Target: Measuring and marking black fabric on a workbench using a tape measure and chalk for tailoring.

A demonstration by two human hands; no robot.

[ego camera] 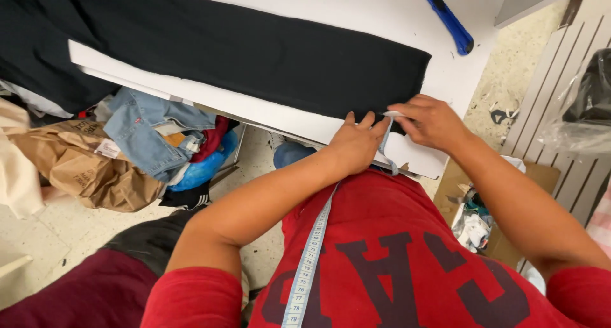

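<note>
Black fabric panel (254,51), long, flat and matte like a trouser leg, lies stretched across the white tabletop (318,3), its cut end squared off near the table's near edge — laid smooth, it seems, so its width can be read true. Left hand (354,143) rests palm-down at that near corner, fingers pressed together and flat, apparently pinning the cloth. Right hand (431,120) sits just beside it, thumb and forefinger pinching the end of a pale blue measuring tape (310,255) against the fabric's edge; the tape trails down over the red shirt (394,264). A blue-handled utility knife (450,21) lies well apart on the table's far side. Below the table — crumpled denim jeans (149,134) and a brown paper bag (76,165) on the floor
</note>
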